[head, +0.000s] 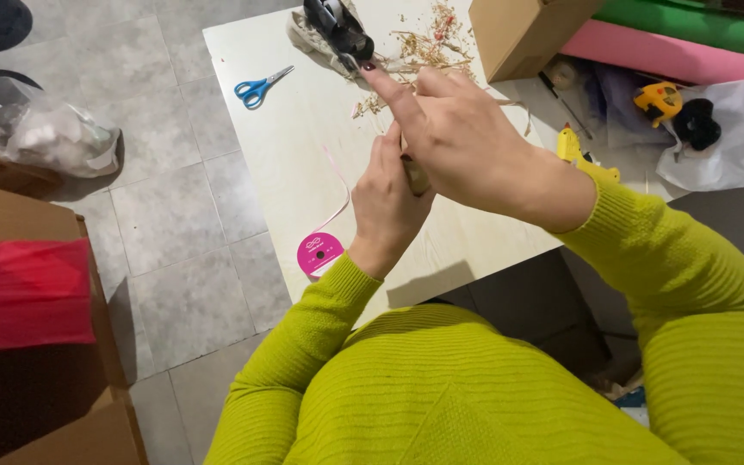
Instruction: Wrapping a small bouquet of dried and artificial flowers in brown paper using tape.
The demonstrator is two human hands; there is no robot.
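Both hands meet over the pale table (294, 129), working on a small tan piece (417, 176) pinched between them; most of it is hidden. The left hand (389, 202) is curled around it from below, and the right hand (462, 142) grips it from above with the forefinger stuck out. Straw scraps (428, 47) lie scattered beyond, so some cutting looks done. Pink ribbon (320, 252) trails off its spool, the blue scissors (260, 86) and yellow glue gun (583, 155) lie untouched, so binding and gluing seem left.

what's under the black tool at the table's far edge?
A beige cloth lies under the black tool, beside scattered straw scraps. The tool covers the cloth's middle; anything beneath is hidden.
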